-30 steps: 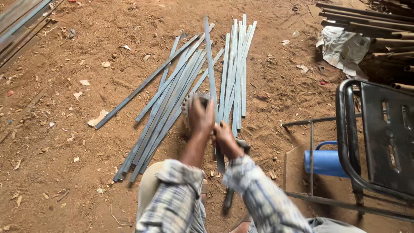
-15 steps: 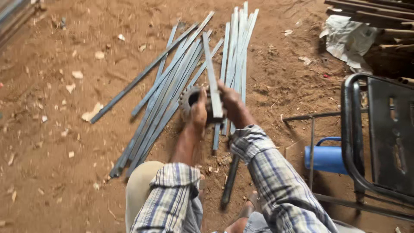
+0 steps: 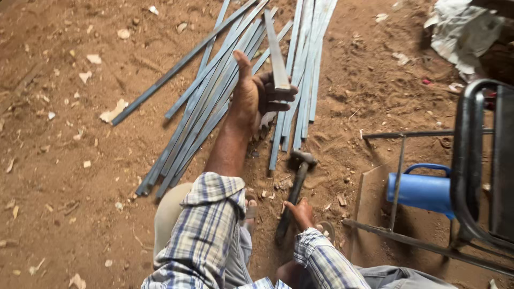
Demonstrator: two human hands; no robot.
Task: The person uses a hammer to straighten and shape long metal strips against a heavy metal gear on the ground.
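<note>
A dirt floor (image 3: 80, 176) spreads under everything. A black metal frame (image 3: 471, 160) stands at the right, with a blue container (image 3: 420, 190) behind its bars. A pile of long metal strips (image 3: 214, 101) lies ahead. The left hand (image 3: 254, 99) is closed around one strip (image 3: 276, 53), lifted above the pile. The right hand (image 3: 300, 211) grips a hammer (image 3: 294, 187) whose head rests on the dirt near the pile's end.

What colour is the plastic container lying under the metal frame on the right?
The plastic container is blue, seen best in the head view.
</note>
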